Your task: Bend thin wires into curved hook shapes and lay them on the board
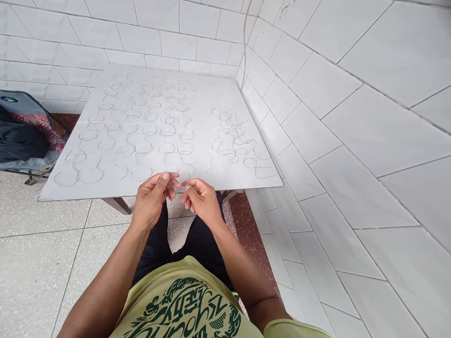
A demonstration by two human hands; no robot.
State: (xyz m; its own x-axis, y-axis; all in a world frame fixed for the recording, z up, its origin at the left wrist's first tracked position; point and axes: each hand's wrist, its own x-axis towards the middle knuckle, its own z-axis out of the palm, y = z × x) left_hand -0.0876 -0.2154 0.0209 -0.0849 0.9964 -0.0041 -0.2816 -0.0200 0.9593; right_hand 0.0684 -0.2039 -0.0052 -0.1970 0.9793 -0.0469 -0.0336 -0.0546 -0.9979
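Note:
Above the front edge of the white table (229, 176), my left hand (151, 195) and my right hand (202, 197) face each other, fingertips nearly meeting. Both are closed in a pinch. A very thin wire (189, 180) sticks up from the fingers of my right hand, and a faint bit of wire also shows by my left thumb. Most of its length is hidden or too fine to follow. Beyond my hands, many curved wires (143, 149) lie in rows, several bent like an S. Toward the right side lies a loose tangle of curved wires (234, 141).
White tiled walls (317, 117) close in behind and to the right of the table. A cable (245, 47) hangs in the corner. At the left stands a folding chair (31, 103) with a dark bag (23, 141) on it. A table leg (118, 205) shows below.

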